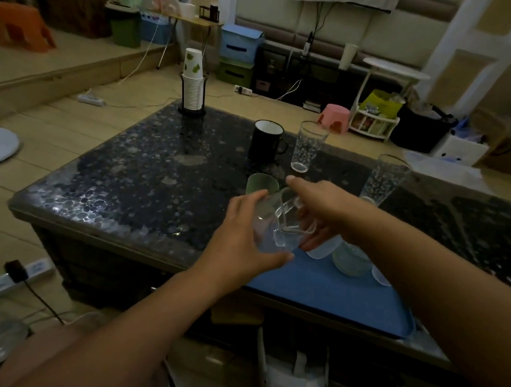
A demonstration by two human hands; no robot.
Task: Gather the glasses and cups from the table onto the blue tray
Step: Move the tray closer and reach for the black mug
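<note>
Fingers and thumb of the left hand (237, 238) curl round a clear drinking glass (268, 225), holding it tilted above the near edge of the dark pebble-patterned table (143, 182), just over the far left corner of the flat blue tray (332, 291). The right hand (321, 206) reaches in from the right with its index finger stretched straight out toward the far side, while its lower fingers curl round a second clear glass (296, 222); the two glasses touch or overlap, and I cannot tell exactly where one ends and the other begins.

On the tray, partly hidden behind the right hand and forearm, stand a pale clear tumbler (323, 250), a pale green ribbed cup (350, 260) and the edge of another small clear vessel (380, 275), close together along the far side.

Still on the table beyond the hands are a small frosted green cup (261, 184), just behind the held glasses, a black enamel mug with a white rim (267, 141), a tall clear glass with white dots (308, 147) just to the mug's right, and a second tall dotted glass (385, 179) further right, near the right forearm.

At the far left corner of the table a stack of white paper cups (192, 87) sits in a black wire holder.
</note>
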